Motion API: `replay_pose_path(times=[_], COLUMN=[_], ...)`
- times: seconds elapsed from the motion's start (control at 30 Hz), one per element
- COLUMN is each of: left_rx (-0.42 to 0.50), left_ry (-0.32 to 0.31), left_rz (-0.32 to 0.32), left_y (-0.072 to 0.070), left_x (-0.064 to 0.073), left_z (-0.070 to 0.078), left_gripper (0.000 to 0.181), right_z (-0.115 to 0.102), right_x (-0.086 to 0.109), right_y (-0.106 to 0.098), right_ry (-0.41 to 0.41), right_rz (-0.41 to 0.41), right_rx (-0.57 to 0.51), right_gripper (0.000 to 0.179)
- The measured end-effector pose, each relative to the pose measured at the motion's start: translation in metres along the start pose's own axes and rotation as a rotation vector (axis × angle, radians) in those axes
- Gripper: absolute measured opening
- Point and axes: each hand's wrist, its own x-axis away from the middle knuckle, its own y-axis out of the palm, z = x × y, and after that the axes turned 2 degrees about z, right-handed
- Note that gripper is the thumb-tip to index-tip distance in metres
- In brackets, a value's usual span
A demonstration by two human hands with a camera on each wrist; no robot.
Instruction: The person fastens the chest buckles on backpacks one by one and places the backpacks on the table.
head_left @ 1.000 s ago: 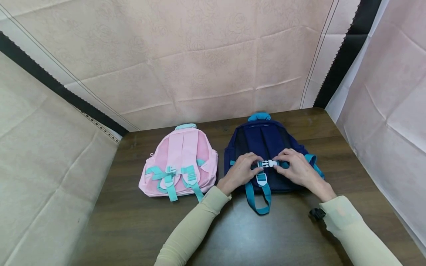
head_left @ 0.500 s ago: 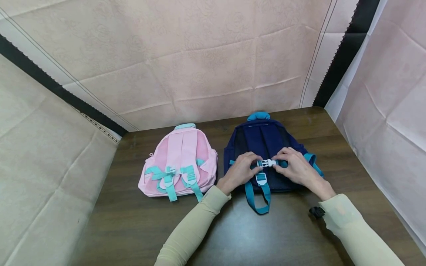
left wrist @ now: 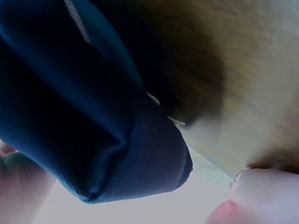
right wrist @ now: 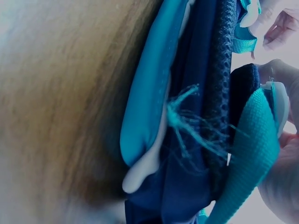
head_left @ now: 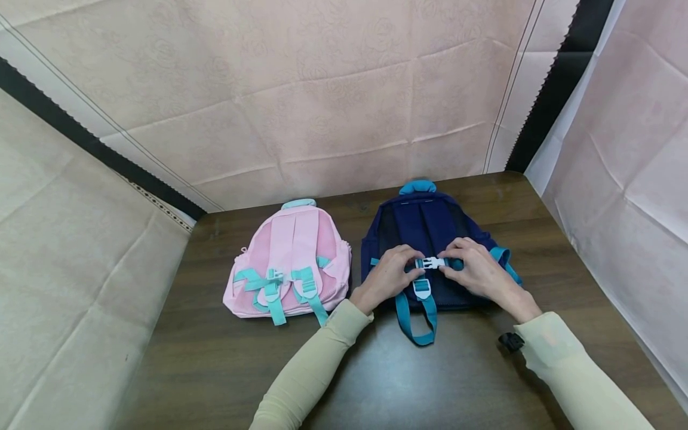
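A navy backpack (head_left: 416,224) lies on the table with its strap side up, bottom edge toward me. Across its middle is a white side-release buckle (head_left: 432,263) on teal webbing. My left hand (head_left: 389,276) pinches the buckle's left end between thumb and fingers. At the other end, my right hand (head_left: 477,269) pinches the buckle's right side beside the teal strap (right wrist: 254,149). The two halves meet between my fingertips; whether they are fully latched is too small to tell. The left wrist view shows mostly the backpack's dark side (left wrist: 107,116).
Left of it lies a pink backpack (head_left: 294,239) with mint straps. A teal strap loop (head_left: 416,322) hangs toward me over the brown wooden table (head_left: 226,370). Pale fabric walls (head_left: 333,107) stand behind and at both sides.
Both hands keep their pinch on the buckle. The right hand has edged very slightly left, toward the left hand; the backpacks stay in place.
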Motion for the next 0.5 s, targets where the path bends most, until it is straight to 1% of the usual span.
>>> replay_pose_path(times=[0.3, 0.5], left_rx=[-0.002, 0.002], left_ry=[0.001, -0.015], left_rz=[-0.004, 0.008], left_y=[0.0018, 0.001], left_x=[-0.0011, -0.0014], left_z=[-0.0019, -0.0015], left_gripper=[0.028, 0.028], right_z=[-0.0011, -0.0011], right_x=[-0.0005, 0.0], right_y=[-0.0008, -0.0016], right_ry=[-0.016, -0.026], right_rz=[-0.03, -0.011], right_rx=[-0.002, -0.029], right_gripper=[0.024, 0.025])
